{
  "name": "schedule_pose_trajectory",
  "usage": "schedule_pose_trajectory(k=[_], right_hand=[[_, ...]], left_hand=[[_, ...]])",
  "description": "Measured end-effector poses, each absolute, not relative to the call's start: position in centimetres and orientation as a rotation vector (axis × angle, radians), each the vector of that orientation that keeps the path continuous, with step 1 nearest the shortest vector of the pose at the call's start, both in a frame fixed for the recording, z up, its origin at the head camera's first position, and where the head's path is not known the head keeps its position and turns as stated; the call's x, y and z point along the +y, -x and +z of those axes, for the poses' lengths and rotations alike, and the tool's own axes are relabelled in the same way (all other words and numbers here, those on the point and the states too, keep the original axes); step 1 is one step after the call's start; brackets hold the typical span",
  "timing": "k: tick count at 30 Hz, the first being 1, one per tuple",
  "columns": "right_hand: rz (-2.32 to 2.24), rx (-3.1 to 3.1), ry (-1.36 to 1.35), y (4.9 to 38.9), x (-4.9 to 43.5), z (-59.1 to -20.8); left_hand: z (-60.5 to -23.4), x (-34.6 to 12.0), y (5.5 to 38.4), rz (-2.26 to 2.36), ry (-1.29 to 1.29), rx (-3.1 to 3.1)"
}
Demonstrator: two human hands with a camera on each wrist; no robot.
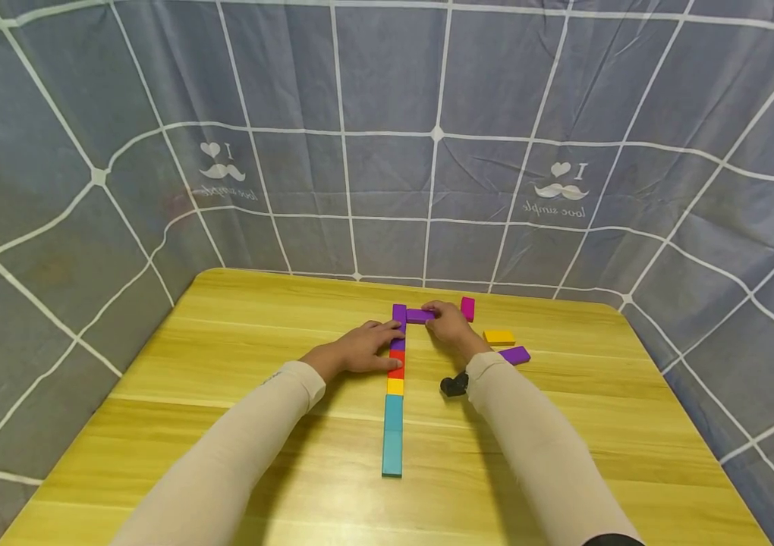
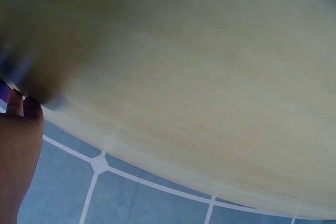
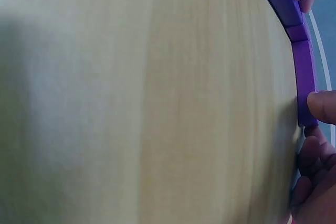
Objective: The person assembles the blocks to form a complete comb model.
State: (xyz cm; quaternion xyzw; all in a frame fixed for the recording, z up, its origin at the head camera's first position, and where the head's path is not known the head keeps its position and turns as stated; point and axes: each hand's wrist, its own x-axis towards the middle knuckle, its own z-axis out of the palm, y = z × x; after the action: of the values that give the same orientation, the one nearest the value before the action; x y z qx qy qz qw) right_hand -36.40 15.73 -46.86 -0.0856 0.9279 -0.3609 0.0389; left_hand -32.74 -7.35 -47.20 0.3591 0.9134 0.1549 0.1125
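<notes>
Pinching the right end of a purple crosspiece near the far edge of the tabletop, the right hand has its thumb and fingers close together. The left hand lies with fingers loosely extended over a purple upright, thumb touching a red section; below come a yellow section and a teal strip, running toward the near edge.

The right wrist view adds the join, where crosspiece and upright touch, and the thumb against the crosspiece's face. The left wrist view shows mainly blurred tabletop, with only a purple sliver by the fingers.

On the grey curtain, "I", a heart, a moustache and "love simple" read backwards, twice.

Toward the far right corner lie a magenta block, a yellow block and a loose purple block. The right sleeve partly covers this last one and a black object.
</notes>
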Motion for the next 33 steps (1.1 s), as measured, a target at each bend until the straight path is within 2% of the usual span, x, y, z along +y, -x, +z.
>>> schedule_pose_trajectory(k=[10,16,25,33], right_hand=[[-1.121,2.819,0.310,36.7,16.4,-46.9],[-1.124,2.830,0.360,36.5,19.3,-45.7],[-1.142,2.873,0.262,36.3,24.3,-45.5],[-1.173,2.847,0.265,36.2,25.2,-46.0]], left_hand=[[-47.0,-7.4,32.6,0.467,-1.068,2.687],[-47.1,-7.3,32.6,0.475,-1.063,2.672],[-46.8,-7.4,32.4,0.483,-1.065,2.673],[-47.0,-7.4,32.4,0.482,-1.052,2.668]])
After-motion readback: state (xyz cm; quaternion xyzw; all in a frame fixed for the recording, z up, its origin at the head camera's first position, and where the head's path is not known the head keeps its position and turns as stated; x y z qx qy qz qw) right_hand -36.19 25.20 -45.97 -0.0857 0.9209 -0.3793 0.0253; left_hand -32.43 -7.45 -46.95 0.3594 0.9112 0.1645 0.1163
